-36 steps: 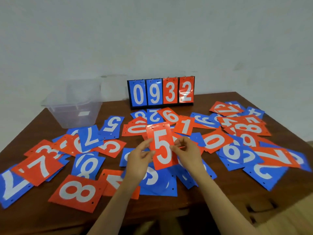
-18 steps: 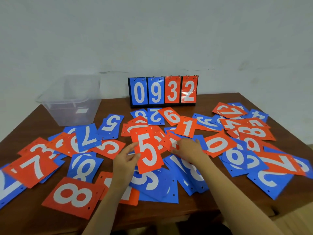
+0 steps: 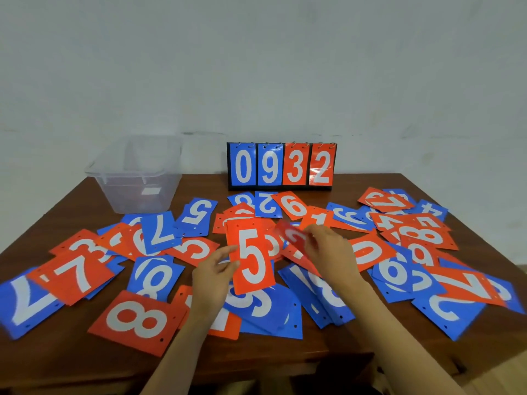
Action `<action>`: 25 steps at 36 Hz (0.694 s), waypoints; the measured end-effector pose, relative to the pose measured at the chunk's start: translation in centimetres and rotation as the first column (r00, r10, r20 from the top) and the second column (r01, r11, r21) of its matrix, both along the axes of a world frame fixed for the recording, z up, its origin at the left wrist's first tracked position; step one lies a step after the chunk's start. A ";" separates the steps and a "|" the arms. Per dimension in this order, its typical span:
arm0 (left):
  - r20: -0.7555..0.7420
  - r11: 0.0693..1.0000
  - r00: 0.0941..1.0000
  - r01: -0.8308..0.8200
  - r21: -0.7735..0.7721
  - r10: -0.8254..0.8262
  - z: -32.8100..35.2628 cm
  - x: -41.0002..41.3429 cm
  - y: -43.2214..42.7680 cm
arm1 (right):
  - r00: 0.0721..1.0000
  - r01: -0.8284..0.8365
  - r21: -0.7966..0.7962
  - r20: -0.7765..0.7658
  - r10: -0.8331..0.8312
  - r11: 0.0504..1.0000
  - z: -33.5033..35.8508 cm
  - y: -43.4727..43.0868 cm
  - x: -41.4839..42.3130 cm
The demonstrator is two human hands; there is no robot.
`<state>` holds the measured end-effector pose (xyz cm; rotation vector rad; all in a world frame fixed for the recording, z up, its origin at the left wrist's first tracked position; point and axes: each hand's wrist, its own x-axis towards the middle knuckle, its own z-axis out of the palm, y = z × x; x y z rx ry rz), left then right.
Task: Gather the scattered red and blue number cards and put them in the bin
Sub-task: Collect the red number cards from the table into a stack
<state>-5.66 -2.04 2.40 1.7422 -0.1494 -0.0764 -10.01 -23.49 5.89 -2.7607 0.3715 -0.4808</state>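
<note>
Left hand (image 3: pixel 212 280): grasps the left edge of a rectangular red card with a white 5 (image 3: pixel 252 256), thumb on its face.
Red 5 card: held upright between the two hands, raised over the pile.
Right hand (image 3: pixel 330 249): fingers curled on a blurred red card (image 3: pixel 293 238); its number cannot be read.
Blurred red card: tilted, just left of the right hand's fingers and beside the red 5 card's top right corner.
Scattered cards: red and blue number cards lie overlapping on the dark brown wooden tabletop (image 3: pixel 57 360), all round and under both hands.
Near the left hand: a red 8 card (image 3: pixel 139 320) lies just to its left and nearer the person; a blue 8 card (image 3: pixel 154 277) lies to its left.
Near the right hand: a red 0 card (image 3: pixel 368 252) lies just to its right.
Clear plastic bin (image 3: pixel 137 178): stands well beyond and to the left of the left hand, at the far edge of the tabletop.
Flip scoreboard (image 3: pixel 281 165): upright beyond both hands, reading 0 9 3 2, two blue then two red.
</note>
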 end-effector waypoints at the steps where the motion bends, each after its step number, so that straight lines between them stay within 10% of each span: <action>1: -0.002 1.000 1.000 0.000 -0.004 0.000 0.2 -0.1 0.0 | 0.995 0.015 0.128 0.094 -0.028 0.992 0.8 0.1 -0.6; 6: -0.006 0.999 1.000 0.030 -0.039 -0.030 0.9 -0.9 0.0 | 0.984 -0.052 0.658 0.160 -0.073 0.751 2.6 0.7 -2.6; 11: -0.013 0.981 0.993 0.117 -0.157 -0.120 0.9 -1.9 -0.3 | 0.990 -0.058 0.834 0.119 -0.077 0.549 0.6 1.7 -2.9; 18: -0.040 0.960 0.984 0.158 -0.233 -0.172 0.6 -3.1 -1.3 | 0.989 -0.035 0.804 0.112 -0.093 0.594 -1.5 3.4 -2.6; 25: -0.057 0.985 0.993 0.095 -0.142 -0.104 -0.6 -2.1 -0.5 | 0.983 0.162 0.345 -0.135 -0.121 0.925 -2.2 0.8 0.0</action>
